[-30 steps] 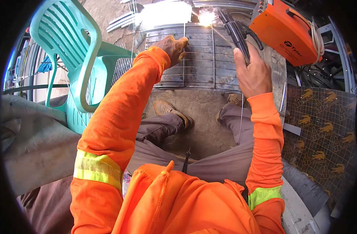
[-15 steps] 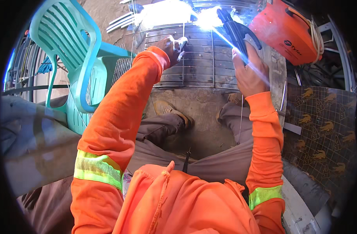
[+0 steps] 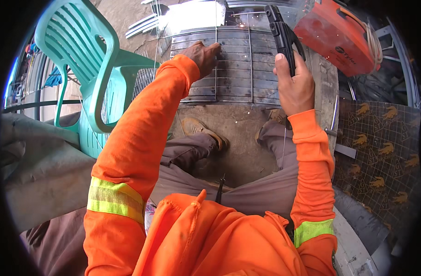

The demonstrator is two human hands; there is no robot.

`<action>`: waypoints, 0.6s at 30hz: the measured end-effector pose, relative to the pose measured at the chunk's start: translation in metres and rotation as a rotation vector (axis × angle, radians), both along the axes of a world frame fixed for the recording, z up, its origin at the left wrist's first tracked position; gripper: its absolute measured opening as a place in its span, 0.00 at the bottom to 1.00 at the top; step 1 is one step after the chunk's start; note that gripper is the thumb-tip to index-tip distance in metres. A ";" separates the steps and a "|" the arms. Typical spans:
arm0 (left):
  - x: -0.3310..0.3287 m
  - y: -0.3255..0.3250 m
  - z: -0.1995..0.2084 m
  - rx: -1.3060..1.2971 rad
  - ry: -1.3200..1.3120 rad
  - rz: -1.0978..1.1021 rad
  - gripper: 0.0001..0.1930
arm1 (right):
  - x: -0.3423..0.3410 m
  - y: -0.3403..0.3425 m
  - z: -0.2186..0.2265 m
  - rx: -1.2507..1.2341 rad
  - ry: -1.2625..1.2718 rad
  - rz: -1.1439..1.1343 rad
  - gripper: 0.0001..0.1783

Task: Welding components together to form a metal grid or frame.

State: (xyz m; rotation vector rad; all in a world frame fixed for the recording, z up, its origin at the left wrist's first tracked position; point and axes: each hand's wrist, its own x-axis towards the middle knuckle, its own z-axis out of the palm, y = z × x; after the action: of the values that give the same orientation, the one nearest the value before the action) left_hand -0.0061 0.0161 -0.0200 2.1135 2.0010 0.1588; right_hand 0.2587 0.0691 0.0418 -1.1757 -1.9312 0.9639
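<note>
My right hand point(image 3: 297, 85) is closed around the black handle of a welding electrode holder point(image 3: 279, 32), which points away from me above the right part of the bench. A thin bright rod runs leftward from near its head. Below it lies a grid of thin metal rods point(image 3: 251, 69) on a grey slatted surface point(image 3: 236, 87). My left hand point(image 3: 202, 57) is closed at the grid's left part, its fingertips pinching an upright rod near the far end. No arc glows now; small orange sparks show near the holder's head.
A turquoise plastic chair point(image 3: 111, 73) stands at the left, with wire mesh beside it. An orange welding machine point(image 3: 337, 39) with a coiled cable sits at the far right. A dark patterned board point(image 3: 380, 152) lies right of me. Metal bars point(image 3: 144, 25) lie at the back left.
The bright arc and most of the smoke have gone. My right hand has tilted the electrode holder more upright and slightly away from the grid. My left hand stays in place.
</note>
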 end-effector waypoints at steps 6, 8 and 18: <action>0.002 -0.001 0.002 -0.012 0.012 0.040 0.13 | -0.004 -0.001 -0.015 -0.371 0.097 0.037 0.23; 0.004 -0.001 0.004 -0.029 0.009 0.020 0.13 | -0.005 -0.002 -0.018 -0.359 0.102 0.029 0.23; 0.002 -0.003 0.000 -0.016 -0.057 0.078 0.14 | -0.006 -0.002 -0.018 -0.374 0.086 0.036 0.24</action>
State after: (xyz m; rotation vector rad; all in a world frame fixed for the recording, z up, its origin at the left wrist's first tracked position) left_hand -0.0038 0.0130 -0.0201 1.9998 2.0456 0.2125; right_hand 0.2527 0.0672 0.0239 -1.2818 -1.7553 1.4157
